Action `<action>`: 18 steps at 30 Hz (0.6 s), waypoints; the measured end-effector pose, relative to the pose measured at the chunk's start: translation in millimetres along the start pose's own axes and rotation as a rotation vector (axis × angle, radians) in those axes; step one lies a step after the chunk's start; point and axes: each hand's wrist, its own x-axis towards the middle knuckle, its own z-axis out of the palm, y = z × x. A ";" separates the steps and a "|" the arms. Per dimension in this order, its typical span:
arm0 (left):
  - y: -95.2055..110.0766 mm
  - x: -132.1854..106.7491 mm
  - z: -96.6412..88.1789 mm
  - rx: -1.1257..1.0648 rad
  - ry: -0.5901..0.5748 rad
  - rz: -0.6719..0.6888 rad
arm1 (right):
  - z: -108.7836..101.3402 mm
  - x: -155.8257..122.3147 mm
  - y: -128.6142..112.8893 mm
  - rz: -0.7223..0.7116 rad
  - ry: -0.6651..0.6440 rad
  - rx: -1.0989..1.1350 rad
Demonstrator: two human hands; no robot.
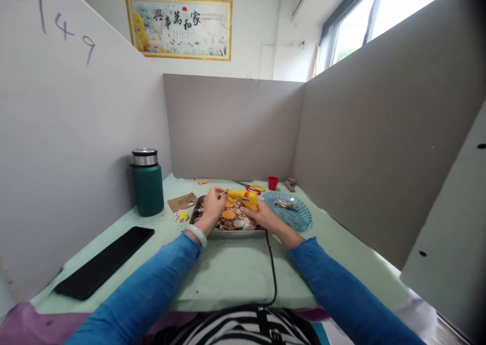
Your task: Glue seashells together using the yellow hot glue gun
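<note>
My right hand (260, 214) is closed round a yellow glue gun (243, 197), whose nozzle points left. Its black cord (272, 269) runs down toward me. My left hand (212, 206) pinches a small item at the gun's tip; it is too small to name. Both hands hover over a metal tray (231, 231) filled with shells and orange pieces. A pale bangle sits on my left wrist.
A green flask (147, 183) stands at the left, with a black tablet-like slab (104, 261) nearer me. A blue glass plate (290, 211) with small bits lies right of the tray. Scissors (253, 187), a red cup (272, 183) and a brown card (183, 201) lie behind. Grey partitions wall three sides.
</note>
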 end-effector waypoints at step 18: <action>1.5 -1.7 -0.4 0.004 -0.013 0.006 | 0.5 0.2 0.9 -0.025 -0.006 -0.022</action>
